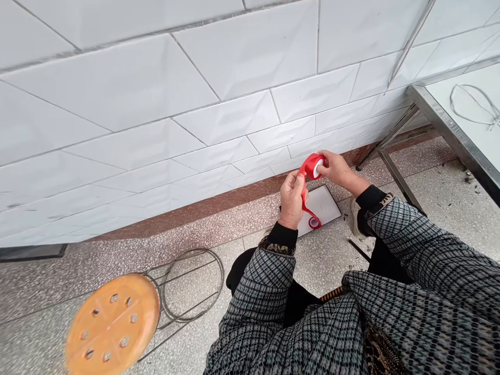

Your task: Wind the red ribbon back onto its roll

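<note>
Red ribbon roll (310, 166), just R of frame ctr, is part unwound, most left on core (318, 169); R hand (334, 167) grips roll, thumb at core; L hand (292, 195) pinches strip (303, 194) tight, loose tail (311, 213) curling below.

Smooth, glossy on the red ribbon (310, 167).
Glazed on wall tiles (250, 57), woven on sleeves (260, 286), metallic along the tabletop edge (455, 135).

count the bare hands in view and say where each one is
2: the left hand pinches the red strip, and the right hand holds the red roll, thumb at its white core. No other hand shows.
</note>
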